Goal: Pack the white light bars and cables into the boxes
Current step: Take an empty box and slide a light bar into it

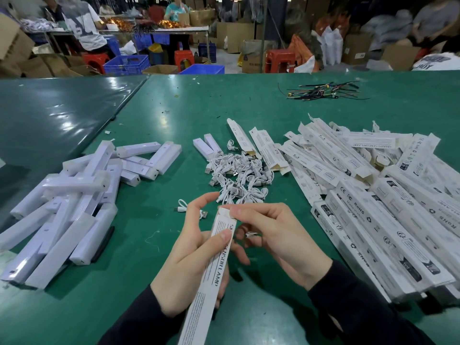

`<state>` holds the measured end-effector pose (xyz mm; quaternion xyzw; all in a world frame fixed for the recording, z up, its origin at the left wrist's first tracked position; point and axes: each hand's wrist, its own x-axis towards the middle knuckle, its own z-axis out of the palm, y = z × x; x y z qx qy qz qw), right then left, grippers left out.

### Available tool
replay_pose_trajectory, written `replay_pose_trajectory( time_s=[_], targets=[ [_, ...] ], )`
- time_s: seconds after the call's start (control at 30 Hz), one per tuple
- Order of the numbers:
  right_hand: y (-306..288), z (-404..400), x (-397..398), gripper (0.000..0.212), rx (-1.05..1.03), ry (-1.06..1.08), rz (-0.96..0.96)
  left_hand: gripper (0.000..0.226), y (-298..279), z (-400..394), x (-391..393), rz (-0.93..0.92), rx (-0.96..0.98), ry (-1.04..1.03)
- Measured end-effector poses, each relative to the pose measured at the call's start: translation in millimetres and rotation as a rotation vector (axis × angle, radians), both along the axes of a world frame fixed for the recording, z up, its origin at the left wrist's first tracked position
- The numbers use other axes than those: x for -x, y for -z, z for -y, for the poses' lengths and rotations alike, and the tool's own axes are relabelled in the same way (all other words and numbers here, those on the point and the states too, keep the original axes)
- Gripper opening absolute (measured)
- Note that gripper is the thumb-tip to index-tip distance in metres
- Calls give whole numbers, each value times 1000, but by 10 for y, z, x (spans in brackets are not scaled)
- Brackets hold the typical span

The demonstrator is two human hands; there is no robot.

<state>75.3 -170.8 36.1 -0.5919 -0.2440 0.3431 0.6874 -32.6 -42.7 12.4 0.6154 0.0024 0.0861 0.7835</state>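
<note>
My left hand [189,257] grips a long white box [209,277] printed "SENSOR LAMP", its thumb lying across the front. At the box's top end my right hand [276,235] pinches the end flap with thumb and forefinger. A heap of white light bars [72,207] lies to the left on the green table [174,115]. Coiled white cables [241,178] are piled in the middle, one loose cable [183,206] just beyond my left fingers. Many white boxes [373,190] are stacked at the right, several with open ends.
A bundle of dark and coloured wires [326,92] lies far back on the table. Two short white bars [207,145] sit behind the cables. Beyond the table stand blue crates [127,64], red stools, cardboard cartons and seated people.
</note>
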Motion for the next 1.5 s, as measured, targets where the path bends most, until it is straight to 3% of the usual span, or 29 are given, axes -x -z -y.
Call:
replay_pose_trajectory(
  time_s=[0.33, 0.47, 0.6, 0.67, 0.73, 0.87, 0.97, 1.0, 1.07, 1.13, 1.27, 1.37, 1.5],
  targets=[
    [24, -1, 40, 15, -57, 15, 90, 42, 13, 2, 4, 5, -21, -25],
    [69, 1, 94, 16, -113, 80, 388, 43, -15, -29, 24, 0, -18, -54],
    [125, 39, 69, 14, -56, 160, 936, 42, 7, -49, 30, -34, -36, 66],
    [131, 35, 70, 11, -60, 191, 1061, 47, -6, -52, 32, -87, -19, 127],
    [131, 20, 66, 9, -80, 193, 997, 48, -45, -60, 30, -112, -7, 108],
    [130, 0, 98, 26, 19, 20, 647, 64, -88, -100, -93, -156, -155, -67],
    [62, 27, 100, 27, 21, -141, 392, 76, -146, -42, -55, -238, 197, 66],
    [12, 45, 84, 26, 12, -155, 365, 67, -177, -22, -8, -234, 288, 132],
    [-132, 129, 24, 26, -1, -93, 392, 56, -187, -79, 37, -227, 336, 92],
    [-313, 313, -43, 30, -80, 48, 424, 65, -166, -182, 18, -212, 290, -112],
    [-657, 937, -25, 52, -162, 520, 642, 60, -187, -290, -3, -147, 191, -439],
    [-692, 1419, -153, 49, 73, 705, 887, 53, -180, -251, -9, -120, 151, -492],
    [-435, 1901, -394, 47, 419, 704, 912, 48, -142, -218, -35, -117, 116, -467]
  ],
)
